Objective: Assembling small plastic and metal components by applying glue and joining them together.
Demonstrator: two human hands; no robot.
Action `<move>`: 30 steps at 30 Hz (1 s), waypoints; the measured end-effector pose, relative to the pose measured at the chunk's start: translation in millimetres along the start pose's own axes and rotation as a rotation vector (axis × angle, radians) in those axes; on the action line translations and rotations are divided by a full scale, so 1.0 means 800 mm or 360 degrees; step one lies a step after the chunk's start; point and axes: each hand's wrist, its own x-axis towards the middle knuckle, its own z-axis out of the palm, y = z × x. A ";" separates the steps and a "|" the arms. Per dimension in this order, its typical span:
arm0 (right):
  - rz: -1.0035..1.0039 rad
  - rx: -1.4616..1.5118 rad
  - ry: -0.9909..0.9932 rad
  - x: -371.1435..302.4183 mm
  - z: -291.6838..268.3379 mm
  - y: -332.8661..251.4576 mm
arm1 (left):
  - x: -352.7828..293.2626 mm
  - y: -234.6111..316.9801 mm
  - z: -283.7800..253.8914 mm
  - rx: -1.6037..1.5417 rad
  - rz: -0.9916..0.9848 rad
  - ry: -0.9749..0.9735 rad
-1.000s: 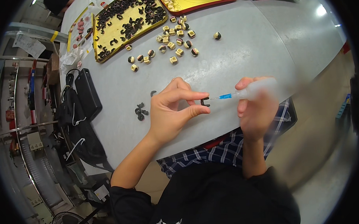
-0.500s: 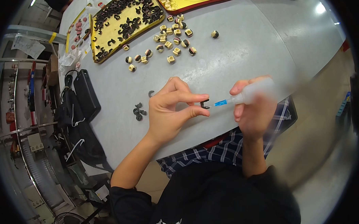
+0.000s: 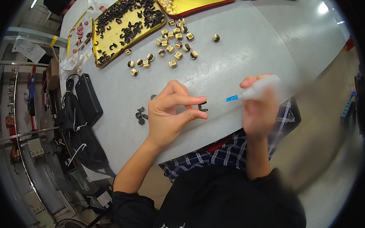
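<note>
Between thumb and forefinger, my left hand [image 3: 173, 110] pinches a small black C-shaped piece [image 3: 202, 107], its gap facing right. My right hand [image 3: 259, 111] is wrapped round a translucent white squeeze bottle [image 3: 264, 87] with a blue needle tip [image 3: 232, 98]. The thin needle points left at the black piece, with a short space between them. Several loose black C-shaped pieces [image 3: 141, 116] lie on the table just left of my left hand. Farther off, a group of small cream-and-black round parts [image 3: 178, 46] is scattered on the tabletop.
A gold tray [image 3: 119, 40] of black pieces stands at the far left, beside a red-rimmed gold tray [image 3: 187, 7] with cream parts. A tray with pink pieces [image 3: 80, 31] sits behind. A black box-shaped device [image 3: 88, 98] and cables lie along the left table edge.
My right hand has drawn the bottle's needle back to the right, away from the black piece. My left hand has shifted slightly left, still holding that piece.
</note>
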 end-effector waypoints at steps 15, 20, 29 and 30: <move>-0.0178 -0.1480 -0.0270 0.055 -0.015 -0.022 | -0.001 0.009 -0.009 -0.0041 0.0001 0.0269; -0.0156 -0.1504 -0.0306 0.067 -0.010 -0.032 | 0.000 0.013 -0.010 -0.0025 0.0010 0.0298; -0.0339 -0.1766 -0.0707 0.121 -0.029 -0.074 | 0.003 0.015 -0.013 0.0038 0.0044 0.0354; -0.0302 -0.1765 -0.0596 0.139 -0.031 -0.074 | 0.001 0.015 -0.015 0.0053 0.0036 0.0378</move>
